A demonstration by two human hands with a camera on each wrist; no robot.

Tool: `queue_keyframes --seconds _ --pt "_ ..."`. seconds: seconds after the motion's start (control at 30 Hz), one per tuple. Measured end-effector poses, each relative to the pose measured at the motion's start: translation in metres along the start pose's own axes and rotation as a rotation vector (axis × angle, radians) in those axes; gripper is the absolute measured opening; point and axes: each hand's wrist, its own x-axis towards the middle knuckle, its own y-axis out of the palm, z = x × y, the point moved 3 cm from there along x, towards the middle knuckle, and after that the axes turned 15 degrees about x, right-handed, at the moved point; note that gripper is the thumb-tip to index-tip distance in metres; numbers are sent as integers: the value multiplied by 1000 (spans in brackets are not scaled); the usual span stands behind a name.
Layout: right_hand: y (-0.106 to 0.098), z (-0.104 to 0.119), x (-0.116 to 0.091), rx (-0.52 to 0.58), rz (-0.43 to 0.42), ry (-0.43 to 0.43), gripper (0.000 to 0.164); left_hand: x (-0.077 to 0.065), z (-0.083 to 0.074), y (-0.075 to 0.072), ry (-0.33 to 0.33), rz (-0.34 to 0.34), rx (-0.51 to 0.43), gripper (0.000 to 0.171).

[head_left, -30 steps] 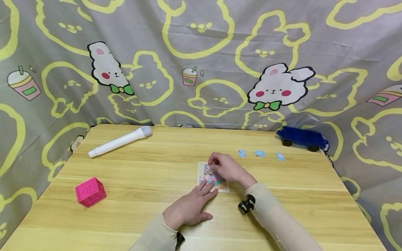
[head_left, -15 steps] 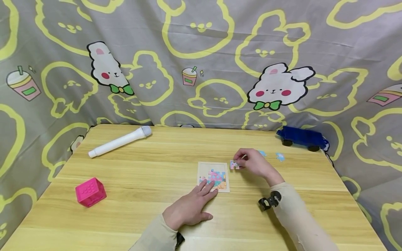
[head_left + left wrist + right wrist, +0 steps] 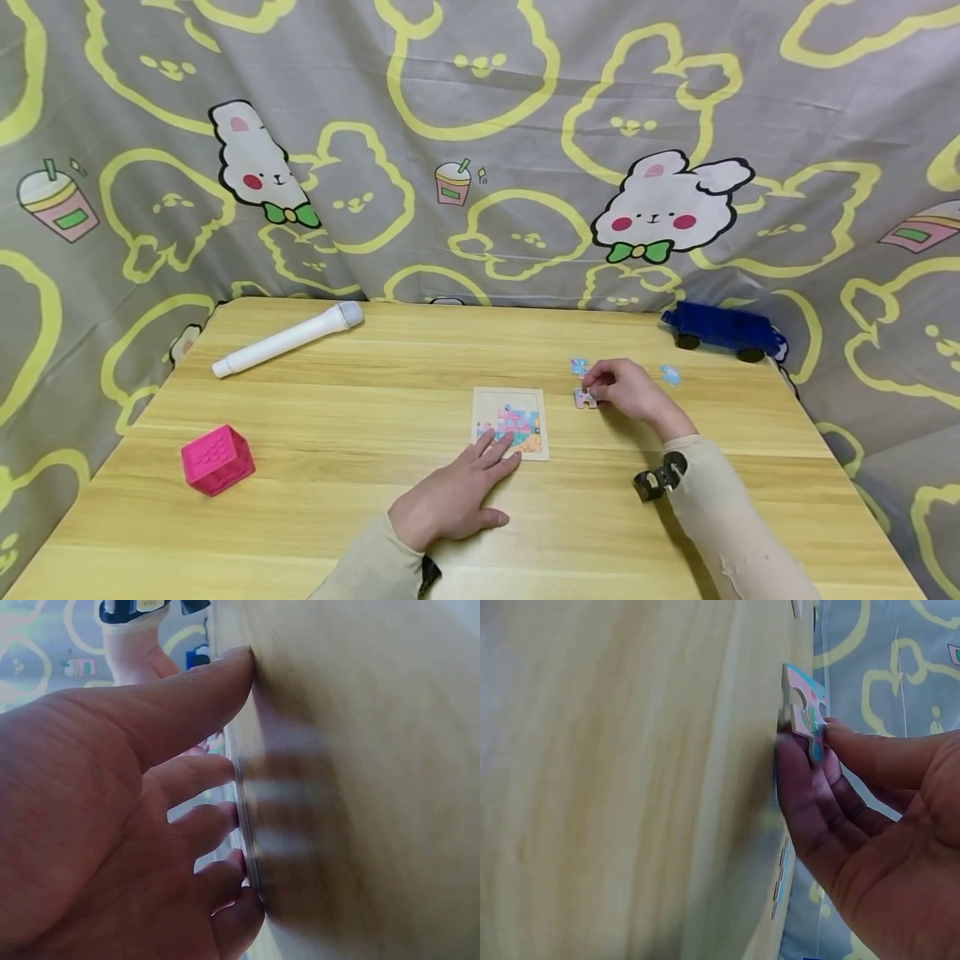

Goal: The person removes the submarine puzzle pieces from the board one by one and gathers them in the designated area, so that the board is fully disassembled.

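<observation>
A small square jigsaw board (image 3: 485, 399) with a pale frame lies mid-table. Pink, blue and orange pieces fill its lower and right part, and bare backing shows at its upper left. The spread fingers of my left hand (image 3: 452, 497) rest on the board's near edge; the left wrist view shows that hand's fingertips (image 3: 229, 817) along this edge. To the right of the board, my right hand (image 3: 632, 390) pinches a pink and blue jigsaw piece (image 3: 584, 399) between thumb and fingers. In the right wrist view this jigsaw piece (image 3: 810, 712) is tilted close to the tabletop.
Loose blue jigsaw pieces lie behind and beside the right hand, one at its left (image 3: 578, 367) and another at its right (image 3: 670, 375). A white toy microphone (image 3: 288, 339) is at the back left, a pink block (image 3: 217, 459) at the left, a blue toy car (image 3: 722, 327) at the back right.
My right hand has gone from over the board to the right with the jigsaw piece, uncovering the board's upper part. The left hand has stayed in place.
</observation>
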Motion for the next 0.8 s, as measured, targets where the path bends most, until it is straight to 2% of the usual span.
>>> queue_keyframes --seconds 0.1,0.3,0.43,0.6,0.8 --pt "-2 0 -1 -30 -16 9 9 0 0 0 3 -4 -1 73" --pt "-6 3 -3 -165 -74 -10 12 -1 0 0 0 5 2 73" --pt "-6 4 -4 -181 -83 -16 14 -1 0 -1 -1 11 4 74" --pt "5 11 -6 -155 -53 -47 19 -1 0 0 -3 11 1 75" --pt "28 28 -9 -164 -9 -112 25 0 1 0 -6 7 3 75"
